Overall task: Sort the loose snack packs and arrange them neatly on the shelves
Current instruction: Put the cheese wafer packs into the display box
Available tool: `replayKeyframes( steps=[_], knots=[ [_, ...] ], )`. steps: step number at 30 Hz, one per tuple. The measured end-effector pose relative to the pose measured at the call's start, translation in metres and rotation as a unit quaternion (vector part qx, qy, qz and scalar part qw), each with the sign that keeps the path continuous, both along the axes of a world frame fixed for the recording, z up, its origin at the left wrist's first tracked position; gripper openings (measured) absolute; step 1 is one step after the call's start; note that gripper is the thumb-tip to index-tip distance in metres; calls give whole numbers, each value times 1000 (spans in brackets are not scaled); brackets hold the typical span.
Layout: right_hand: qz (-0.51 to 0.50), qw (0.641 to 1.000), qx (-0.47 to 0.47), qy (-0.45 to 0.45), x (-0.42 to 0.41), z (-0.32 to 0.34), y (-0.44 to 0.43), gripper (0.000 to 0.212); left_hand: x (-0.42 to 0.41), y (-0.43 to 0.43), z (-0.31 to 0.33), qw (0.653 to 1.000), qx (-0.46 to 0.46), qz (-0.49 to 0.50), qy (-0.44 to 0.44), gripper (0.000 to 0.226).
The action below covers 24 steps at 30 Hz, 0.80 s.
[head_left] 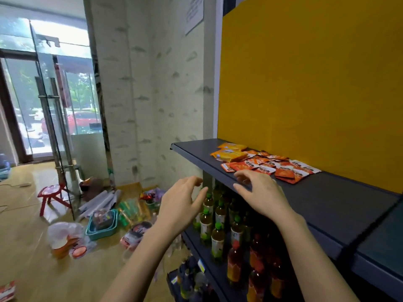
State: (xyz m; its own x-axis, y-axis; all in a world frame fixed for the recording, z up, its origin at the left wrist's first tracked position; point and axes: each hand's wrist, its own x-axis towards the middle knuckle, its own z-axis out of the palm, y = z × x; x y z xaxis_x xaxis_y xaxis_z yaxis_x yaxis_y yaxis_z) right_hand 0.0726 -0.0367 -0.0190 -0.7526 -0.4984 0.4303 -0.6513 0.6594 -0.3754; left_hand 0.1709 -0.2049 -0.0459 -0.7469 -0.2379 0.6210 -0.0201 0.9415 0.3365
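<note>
While both bare forearms reach forward, the left hand (182, 202) hangs empty with fingers spread, in front of the drink bottles (218, 227) crowding the lower shelf. Beside it, the right hand (261, 195) is also empty and splayed, fingertips curled over the front lip of the dark, matte metal shelf (327, 205). Farther back on that flat shelf lies a loose heap of glossy red-orange snack packs (272, 167), small flat sachets overlapping one another, with two plumper orange pillow packs (230, 153) at the heap's left end. Behind them rises a smooth yellow back panel (316, 83).
</note>
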Motion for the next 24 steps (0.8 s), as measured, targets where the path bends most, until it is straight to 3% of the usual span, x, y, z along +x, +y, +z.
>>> replayKeyframes(
  steps=[10, 19, 24],
  knots=[
    [-120, 993, -14, -11, -121, 17, -86, 25, -130, -100, 17, 995, -52, -82, -1, 23],
    [-214, 964, 137, -79, -244, 18, -125, 74, -262, -151, 12, 989, -67, -133, -6, 29],
    [-201, 946, 188, -173, -287, 23, -134, 75, -331, -170, 12, 984, -72, -162, -16, 38]
  ],
)
